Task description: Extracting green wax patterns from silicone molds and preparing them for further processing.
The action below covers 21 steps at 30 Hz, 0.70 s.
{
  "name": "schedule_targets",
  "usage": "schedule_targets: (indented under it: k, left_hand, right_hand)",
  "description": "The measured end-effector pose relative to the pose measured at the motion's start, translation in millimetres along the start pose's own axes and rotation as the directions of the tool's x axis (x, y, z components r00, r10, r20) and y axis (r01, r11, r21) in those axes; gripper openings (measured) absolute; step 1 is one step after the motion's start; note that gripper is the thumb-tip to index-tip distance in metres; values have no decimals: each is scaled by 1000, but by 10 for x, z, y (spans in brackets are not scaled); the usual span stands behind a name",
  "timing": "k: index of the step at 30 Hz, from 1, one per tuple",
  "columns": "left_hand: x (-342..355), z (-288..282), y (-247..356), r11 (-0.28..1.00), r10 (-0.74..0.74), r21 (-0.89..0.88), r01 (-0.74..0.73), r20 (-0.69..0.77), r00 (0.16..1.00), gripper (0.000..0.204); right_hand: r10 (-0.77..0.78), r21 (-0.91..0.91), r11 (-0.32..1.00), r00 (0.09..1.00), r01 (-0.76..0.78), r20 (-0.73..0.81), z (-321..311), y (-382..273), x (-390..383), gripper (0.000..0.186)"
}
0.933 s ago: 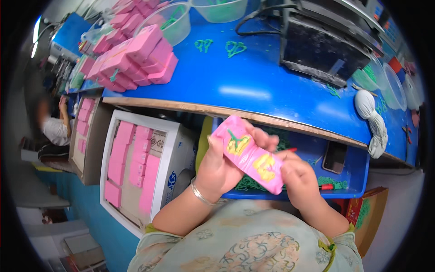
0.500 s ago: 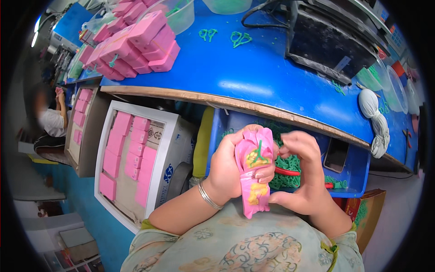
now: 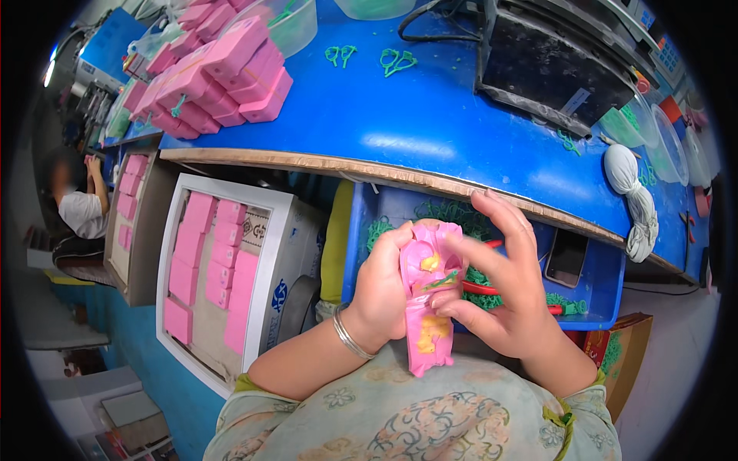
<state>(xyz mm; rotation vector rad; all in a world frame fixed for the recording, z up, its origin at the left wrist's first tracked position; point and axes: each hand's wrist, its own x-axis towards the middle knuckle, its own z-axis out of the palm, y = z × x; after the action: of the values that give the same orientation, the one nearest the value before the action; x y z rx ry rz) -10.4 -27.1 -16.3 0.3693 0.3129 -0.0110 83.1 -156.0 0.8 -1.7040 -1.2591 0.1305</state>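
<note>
My left hand (image 3: pixel 382 288) grips a pink flat package (image 3: pixel 425 300) with yellow shapes printed on it, held upright over my lap. My right hand (image 3: pixel 500 292) touches its front, pinching a thin green band (image 3: pixel 440 281) that crosses the package's middle. Both hands are below the front edge of the blue worktable (image 3: pixel 430 123), above a blue bin (image 3: pixel 592 288) holding green bands.
A heap of pink packages (image 3: pixel 215 73) lies at the table's far left. A white box (image 3: pixel 223 276) with pink packages stands to my left. A black machine (image 3: pixel 546 65), clear tubs (image 3: pixel 296 23), a dark phone (image 3: pixel 566 257) and a white cloth bundle (image 3: pixel 626 180) are nearby. Another person (image 3: pixel 77 203) sits far left.
The pink package has turned from a slanted, flat hold to upright. My right hand has shifted onto its front and now pinches a green band across it.
</note>
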Motion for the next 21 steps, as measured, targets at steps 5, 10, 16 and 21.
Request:
schedule_targets:
  k: [5, 10, 16, 21]
  left_hand:
    - [26, 13, 1, 997, 4, 73, 12, -212, 977, 48]
    - [5, -49, 13, 987, -135, -89, 137, 21, 991, 51]
    - [40, 62, 20, 999, 25, 38, -24, -22, 999, 61]
    - [89, -83, -24, 997, 38, -73, -35, 42, 998, 60]
  right_hand:
    - [-180, -252, 950, 983, 182, 31, 18, -15, -60, 41]
    - [-99, -184, 979, 992, 84, -74, 84, 7, -118, 25]
    - [421, 402, 843, 903, -357, -82, 288, 168, -259, 3]
    - [615, 759, 432, 775, -486, 146, 274, 162, -284, 18]
